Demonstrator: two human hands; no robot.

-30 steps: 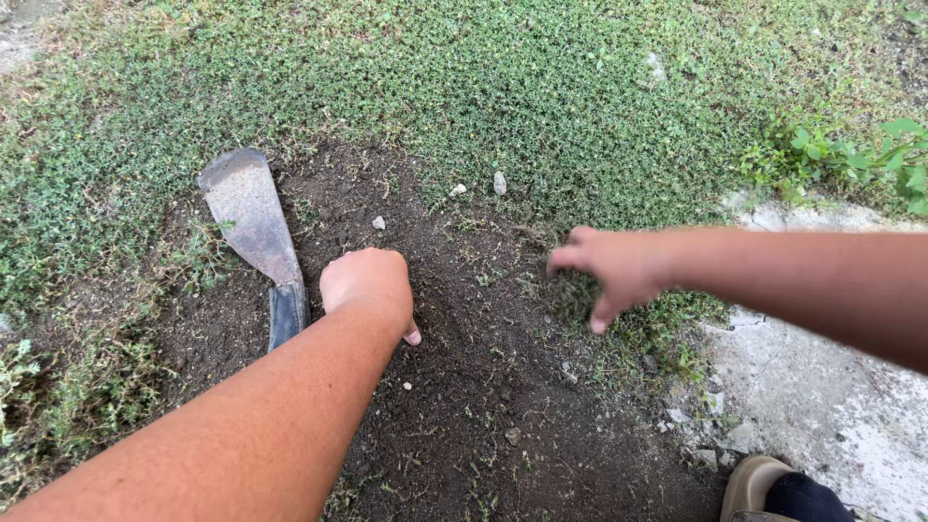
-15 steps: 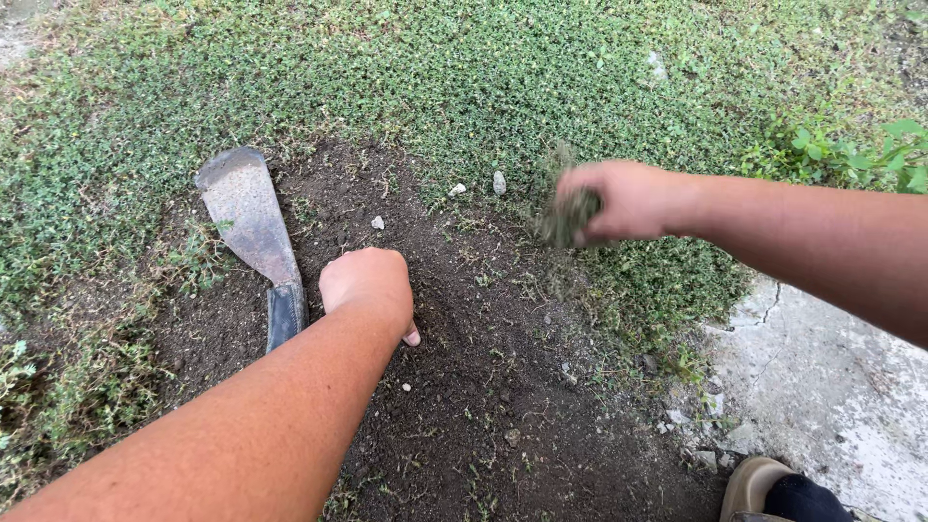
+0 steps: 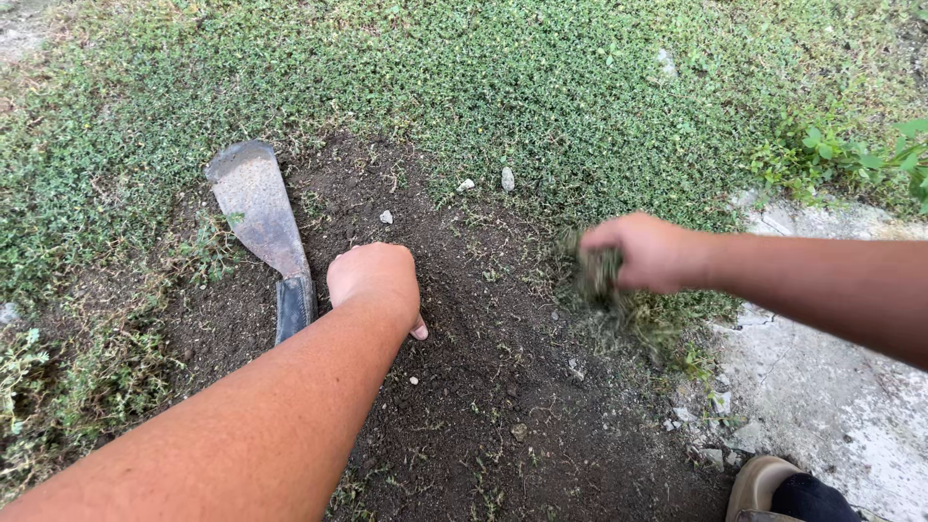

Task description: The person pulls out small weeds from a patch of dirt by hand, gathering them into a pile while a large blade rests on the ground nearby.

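Note:
My left hand [image 3: 375,278] rests as a closed fist on a patch of bare dark soil [image 3: 464,387], knuckles down, thumb tip showing. It holds nothing that I can see. Just left of it lies a broad metal blade [image 3: 256,208] with a dark handle [image 3: 293,307], flat on the ground. My right hand [image 3: 646,252] hovers at the right edge of the soil, fingers closed on a clump of green weeds [image 3: 597,271] that trails down toward the low plants below.
Low green ground cover [image 3: 541,87] surrounds the soil at the back and left. A cracked concrete slab [image 3: 831,387] lies at the right. Small stones [image 3: 507,179] dot the soil edge. A shoe toe [image 3: 764,483] shows at the bottom right.
My right hand reached down into the weeds, rose with a clump, and now has dropped lower and to the right with it. The left fist has stayed put.

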